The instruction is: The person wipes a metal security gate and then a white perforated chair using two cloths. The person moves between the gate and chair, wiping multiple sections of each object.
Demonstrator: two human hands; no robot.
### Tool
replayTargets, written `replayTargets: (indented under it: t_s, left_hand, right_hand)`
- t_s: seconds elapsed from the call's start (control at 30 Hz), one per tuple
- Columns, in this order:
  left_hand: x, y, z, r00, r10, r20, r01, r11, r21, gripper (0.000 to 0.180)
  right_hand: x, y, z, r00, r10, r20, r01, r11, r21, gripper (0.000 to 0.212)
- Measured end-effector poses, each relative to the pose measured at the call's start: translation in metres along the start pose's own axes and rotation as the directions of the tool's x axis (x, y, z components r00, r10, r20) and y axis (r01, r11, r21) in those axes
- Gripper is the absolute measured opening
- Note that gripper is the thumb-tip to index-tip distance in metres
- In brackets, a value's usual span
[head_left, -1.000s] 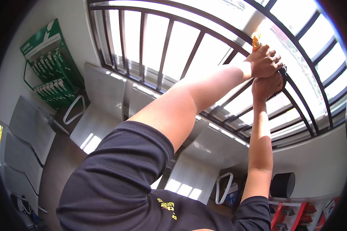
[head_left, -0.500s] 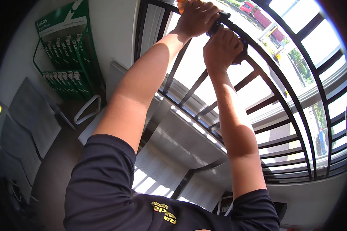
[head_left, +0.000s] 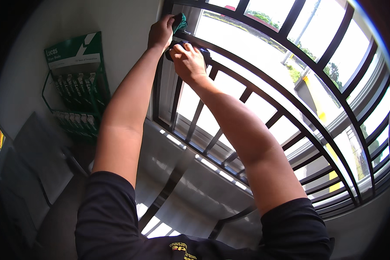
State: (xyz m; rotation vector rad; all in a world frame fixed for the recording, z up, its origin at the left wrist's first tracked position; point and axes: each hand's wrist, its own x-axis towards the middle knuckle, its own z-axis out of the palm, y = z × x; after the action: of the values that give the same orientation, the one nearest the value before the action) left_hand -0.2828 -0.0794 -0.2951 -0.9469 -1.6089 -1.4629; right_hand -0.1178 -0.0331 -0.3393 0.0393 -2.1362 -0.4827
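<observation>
The left hand point(head_left: 161, 32) is closed around a bunched green cloth point(head_left: 182, 21) that sticks out past the fingers at the top left corner of the window, and the right hand point(head_left: 188, 63), just below and to its right, has its fingers curled down over a dark bundle point(head_left: 206, 53), probably cloth too, which lies against the rail; whether the palm also presses on it cannot be told. A second ago both hands were close together well to the right along the black window grille point(head_left: 293, 15); now they have come to its left end, beside the wall, and the orange piece seen by the left hand then is out of sight. As I judge it, that shift puts the work in hand at the end of the rail, with little bar left on that side and the long curved stretch to the right free of hands. Below the grille stand grey metal bench seats point(head_left: 208, 186) streaked with sunlight, and farther left, on the wall side, a green display rack point(head_left: 73, 56) hung with slim packs rises behind a grey chair point(head_left: 37, 151)
</observation>
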Motion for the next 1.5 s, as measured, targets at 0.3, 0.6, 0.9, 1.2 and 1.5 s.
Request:
replayTargets:
  t_s: [0.3,0.6,0.9,1.2,1.5]
  left_hand:
    - [0.109,0.091,0.086,0.765,-0.547,-0.340,0.512,0.837,-0.193,0.035]
    - [0.046,0.220,0.086,0.538,-0.803,0.258,0.598,0.147,-0.787,0.047]
    - [-0.083,0.421,0.147,0.779,-0.513,0.360,0.332,-0.149,-0.931,0.045]
    - [-0.226,0.712,0.138,0.558,-0.517,0.649,0.626,-0.251,-0.738,0.049]
    - [-0.340,0.915,0.167,0.528,-0.175,0.831,0.648,-0.550,-0.527,0.039]
  right_hand:
    - [0.057,0.134,-0.181,0.864,-0.499,-0.074,0.405,0.773,-0.488,0.028]
    - [-0.076,0.192,-0.273,0.930,-0.340,0.136,0.282,0.427,-0.859,0.060]
    - [-0.206,0.255,-0.424,0.935,-0.250,0.251,0.326,0.332,-0.885,0.066]
    - [-0.383,0.340,-0.649,0.938,-0.151,0.311,0.344,0.320,-0.883,0.067]
    - [-0.524,0.390,-0.806,0.979,0.129,0.157,0.065,0.536,-0.842,0.061]
